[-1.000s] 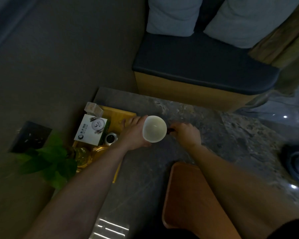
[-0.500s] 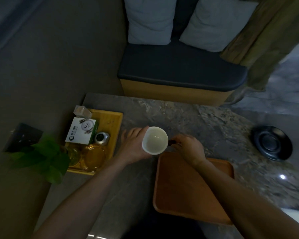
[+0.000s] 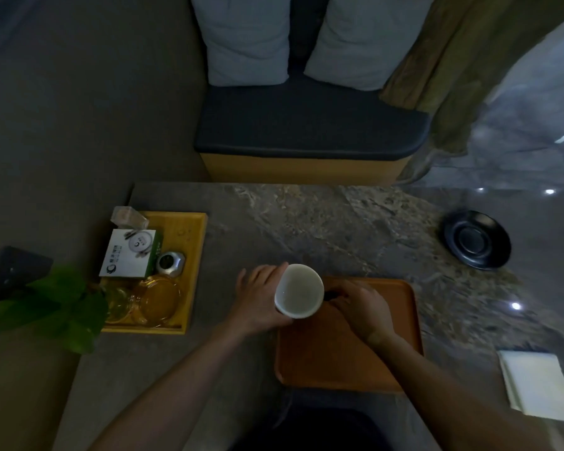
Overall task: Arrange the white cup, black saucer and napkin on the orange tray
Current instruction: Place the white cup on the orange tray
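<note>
The white cup (image 3: 299, 290) is held over the far left corner of the orange tray (image 3: 349, 353), its mouth tipped toward me. My left hand (image 3: 260, 297) wraps the cup's left side. My right hand (image 3: 360, 304) pinches something dark at the cup's right side, which looks like its handle. The black saucer (image 3: 477, 239) lies on the stone table to the far right, apart from the tray. A folded white napkin (image 3: 538, 384) rests on the table at the near right.
A yellow tray (image 3: 189, 242) at the left holds a white box (image 3: 129, 255), a small metal pot (image 3: 170, 264) and glassware (image 3: 158, 301). A green plant (image 3: 59, 304) stands at the table's left edge. A dark-cushioned bench (image 3: 306, 131) with two pillows is beyond the table.
The view has swung right, bringing the whole orange tray, the saucer and the napkin into sight. Both hands with the cup have come over the tray's far left corner.
</note>
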`<state>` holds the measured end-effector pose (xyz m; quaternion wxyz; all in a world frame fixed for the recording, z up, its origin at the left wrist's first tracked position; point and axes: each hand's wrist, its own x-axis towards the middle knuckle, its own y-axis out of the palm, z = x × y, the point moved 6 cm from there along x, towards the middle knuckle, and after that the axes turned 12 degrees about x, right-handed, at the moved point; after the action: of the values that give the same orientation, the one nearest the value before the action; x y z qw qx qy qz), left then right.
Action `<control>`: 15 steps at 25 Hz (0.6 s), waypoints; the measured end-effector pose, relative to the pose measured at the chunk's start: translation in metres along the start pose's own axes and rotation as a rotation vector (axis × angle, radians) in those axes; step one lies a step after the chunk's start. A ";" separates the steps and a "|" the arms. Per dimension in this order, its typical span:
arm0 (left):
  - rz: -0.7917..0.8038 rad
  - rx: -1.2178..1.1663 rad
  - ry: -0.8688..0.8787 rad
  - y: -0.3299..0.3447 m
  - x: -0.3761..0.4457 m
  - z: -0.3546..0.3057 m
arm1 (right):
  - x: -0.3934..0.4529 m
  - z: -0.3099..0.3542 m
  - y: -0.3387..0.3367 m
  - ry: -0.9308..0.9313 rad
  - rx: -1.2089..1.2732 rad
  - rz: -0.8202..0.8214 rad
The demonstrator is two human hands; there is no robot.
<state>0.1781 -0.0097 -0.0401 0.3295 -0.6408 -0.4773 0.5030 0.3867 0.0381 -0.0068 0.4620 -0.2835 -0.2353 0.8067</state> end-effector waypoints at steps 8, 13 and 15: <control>0.023 0.027 0.028 0.010 0.002 -0.015 | -0.009 -0.023 0.002 0.103 -0.035 -0.005; 0.020 0.028 0.035 0.010 0.003 -0.015 | -0.010 -0.027 0.003 0.127 -0.031 -0.021; 0.020 0.038 0.035 0.010 0.003 -0.016 | -0.010 -0.027 0.004 0.129 -0.036 -0.006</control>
<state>0.1960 -0.0093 -0.0459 0.3448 -0.6479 -0.4553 0.5040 0.4067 0.0311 -0.0272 0.4737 -0.3423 -0.2203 0.7810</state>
